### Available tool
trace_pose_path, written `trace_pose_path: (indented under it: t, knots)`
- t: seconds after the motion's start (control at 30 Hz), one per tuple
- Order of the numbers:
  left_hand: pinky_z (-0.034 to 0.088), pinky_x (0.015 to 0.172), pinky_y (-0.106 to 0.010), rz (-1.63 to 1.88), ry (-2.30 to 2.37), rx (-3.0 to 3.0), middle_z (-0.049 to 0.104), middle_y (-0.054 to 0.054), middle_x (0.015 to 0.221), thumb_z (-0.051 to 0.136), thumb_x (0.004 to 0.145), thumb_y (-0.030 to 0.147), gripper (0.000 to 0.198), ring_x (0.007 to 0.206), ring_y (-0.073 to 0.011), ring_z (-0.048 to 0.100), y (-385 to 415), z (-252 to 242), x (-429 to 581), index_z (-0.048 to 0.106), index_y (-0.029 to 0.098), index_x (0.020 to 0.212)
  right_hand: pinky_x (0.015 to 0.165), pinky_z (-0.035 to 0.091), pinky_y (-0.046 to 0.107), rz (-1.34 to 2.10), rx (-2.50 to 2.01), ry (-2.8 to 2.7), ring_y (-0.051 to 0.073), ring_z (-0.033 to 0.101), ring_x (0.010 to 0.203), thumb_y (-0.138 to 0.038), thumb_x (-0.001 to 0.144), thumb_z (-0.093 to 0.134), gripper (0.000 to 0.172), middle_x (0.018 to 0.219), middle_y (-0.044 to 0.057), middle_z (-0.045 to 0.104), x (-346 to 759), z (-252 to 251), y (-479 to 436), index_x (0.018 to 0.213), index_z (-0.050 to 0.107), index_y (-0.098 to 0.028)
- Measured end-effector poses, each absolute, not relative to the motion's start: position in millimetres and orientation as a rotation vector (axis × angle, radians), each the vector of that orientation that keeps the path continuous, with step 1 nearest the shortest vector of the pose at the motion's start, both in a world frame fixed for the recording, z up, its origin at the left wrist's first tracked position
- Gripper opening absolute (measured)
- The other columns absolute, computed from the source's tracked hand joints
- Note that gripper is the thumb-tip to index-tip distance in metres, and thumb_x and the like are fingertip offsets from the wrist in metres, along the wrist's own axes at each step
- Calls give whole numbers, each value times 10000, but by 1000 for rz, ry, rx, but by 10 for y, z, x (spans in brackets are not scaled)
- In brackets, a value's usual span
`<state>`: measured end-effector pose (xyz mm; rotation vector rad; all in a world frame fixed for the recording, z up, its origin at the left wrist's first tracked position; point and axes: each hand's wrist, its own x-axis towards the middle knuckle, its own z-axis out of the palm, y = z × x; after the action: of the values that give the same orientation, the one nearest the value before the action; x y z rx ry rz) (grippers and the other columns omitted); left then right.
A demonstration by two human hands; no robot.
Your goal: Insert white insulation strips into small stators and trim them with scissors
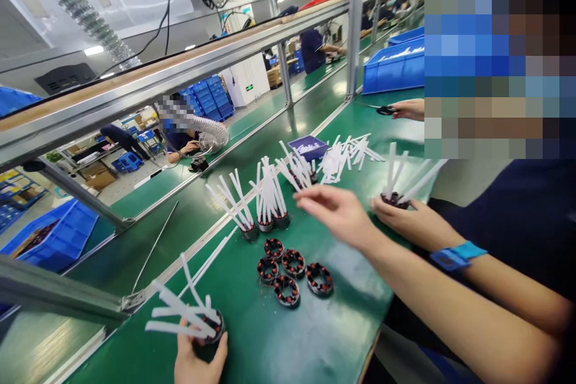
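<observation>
One stator (212, 329), already bristling with white strips (177, 312), is gripped at the near edge of the green table (279, 348) by the left hand (198, 361), its fingers closed round the rim; the right hand is not seen. Several filled stators (266, 220) are stood further along the table and may be judged done, while five bare stators (293, 273) lie between, apparently yet to be filled, and loose strips (346, 153) are heaped beyond. Another stator (395, 198) is held by a co-worker's hand (416, 219) on the right.
</observation>
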<state>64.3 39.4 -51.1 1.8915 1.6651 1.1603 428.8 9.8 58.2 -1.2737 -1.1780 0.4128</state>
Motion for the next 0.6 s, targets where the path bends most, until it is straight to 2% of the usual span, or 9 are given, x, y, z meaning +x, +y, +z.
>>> trace_pose_path:
  t: [0.1,0.2,0.27,0.33,0.4,0.47,0.6]
  knots:
    - [538,756,-341,1009,1624,1960,713,-63,906,735,649,453,504,830,-226,677,397,-359,666,583,174,1040,719,549,305,498,-1070,-1498,176,645,774,-313,842,595,125,819,47,693,3561,315,-332,835,674,-216]
    - [527,766,-332,904,1521,2024,692,-52,822,709,698,386,250,792,-196,651,406,-301,713,629,173,802,715,561,245,519,-943,-1742,155,665,783,-196,831,593,100,827,42,700,3182,58,-571,905,654,-226]
    - [523,761,-332,915,1506,2012,661,-40,787,724,691,350,220,754,-176,622,429,-307,767,635,170,780,722,565,211,450,-921,-1849,145,677,803,-159,831,589,155,856,40,702,3096,-76,-590,961,632,-234]
    - [500,871,-389,1022,1560,2028,646,-73,930,774,645,324,233,912,-214,607,478,-306,854,654,171,773,731,572,200,386,-914,-1878,147,688,810,-161,820,603,177,869,37,708,3074,-168,-560,975,623,-247]
    - [415,999,-487,1116,1666,2070,585,-109,1127,822,594,326,268,1144,-294,510,575,-271,983,680,181,768,733,578,201,342,-918,-1868,153,695,807,-167,809,614,186,871,31,714,3078,-220,-553,971,623,-259]
    - [357,1040,-532,1116,1721,2102,525,-117,1201,844,568,357,305,1223,-333,433,729,-211,1148,701,189,778,729,581,196,312,-922,-1867,153,697,802,-156,799,620,208,866,23,716,3102,-250,-600,975,622,-266]
    - [473,908,-385,977,1523,2104,540,-76,981,838,579,376,314,950,-218,564,1128,-157,1527,707,162,768,738,590,216,152,-963,-1804,166,701,816,-124,771,624,351,910,20,722,3313,-304,-784,1077,604,-296]
